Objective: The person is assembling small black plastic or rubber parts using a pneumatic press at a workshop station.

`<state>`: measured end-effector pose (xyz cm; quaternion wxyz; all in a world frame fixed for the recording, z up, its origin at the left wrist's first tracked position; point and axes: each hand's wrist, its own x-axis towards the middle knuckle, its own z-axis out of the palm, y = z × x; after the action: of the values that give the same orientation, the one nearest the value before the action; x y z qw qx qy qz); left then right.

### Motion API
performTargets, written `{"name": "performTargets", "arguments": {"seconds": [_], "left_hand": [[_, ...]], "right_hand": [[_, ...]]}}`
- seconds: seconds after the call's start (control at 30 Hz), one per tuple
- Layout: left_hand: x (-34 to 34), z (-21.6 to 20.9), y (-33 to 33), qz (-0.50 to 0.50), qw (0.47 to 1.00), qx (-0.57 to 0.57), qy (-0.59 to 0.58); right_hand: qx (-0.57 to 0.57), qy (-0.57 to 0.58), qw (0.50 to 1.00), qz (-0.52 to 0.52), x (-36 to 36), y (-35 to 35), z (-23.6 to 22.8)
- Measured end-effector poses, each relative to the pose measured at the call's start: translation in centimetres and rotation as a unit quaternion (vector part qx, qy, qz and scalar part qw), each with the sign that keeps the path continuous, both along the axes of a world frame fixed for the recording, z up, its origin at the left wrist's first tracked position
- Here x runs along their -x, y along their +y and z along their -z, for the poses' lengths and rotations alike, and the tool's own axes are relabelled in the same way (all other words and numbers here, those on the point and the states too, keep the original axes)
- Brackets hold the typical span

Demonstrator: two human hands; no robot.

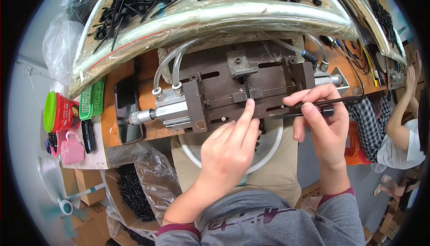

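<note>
In front of me a dark metal fixture (273,76) holds a thin black rod-shaped part (247,86) in its small centre block. My left hand (230,152) rests its outstretched index fingertip on the near end of that part, the other fingers loosely bent and gripping nothing. To the right, my right hand (326,123) is closed around black stemmed parts (329,111), slim rods with a thicker cylindrical end. The fingers hide how many there are. A white basin (275,145) sits below the fixture over my lap, partly covered by my left hand.
Pneumatic cylinders (172,111) with clear hoses (168,62) flank the fixture. Beyond stands a plastic-wrapped tray (215,20) heaped with black stemmed parts. At left are a phone (126,98), green basket (95,97) and pink cup (71,148). Another person (403,138) sits at right.
</note>
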<state>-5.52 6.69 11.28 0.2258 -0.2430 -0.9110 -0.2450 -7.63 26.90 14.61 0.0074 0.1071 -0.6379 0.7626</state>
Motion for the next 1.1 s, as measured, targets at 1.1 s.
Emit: {"name": "performTargets", "arguments": {"seconds": [1.1], "left_hand": [[0.5, -0.6, 0.4, -0.028, 0.998, 0.041, -0.04]], "right_hand": [[0.098, 0.018, 0.994, 0.036, 0.0, -0.7, -2.9]]}}
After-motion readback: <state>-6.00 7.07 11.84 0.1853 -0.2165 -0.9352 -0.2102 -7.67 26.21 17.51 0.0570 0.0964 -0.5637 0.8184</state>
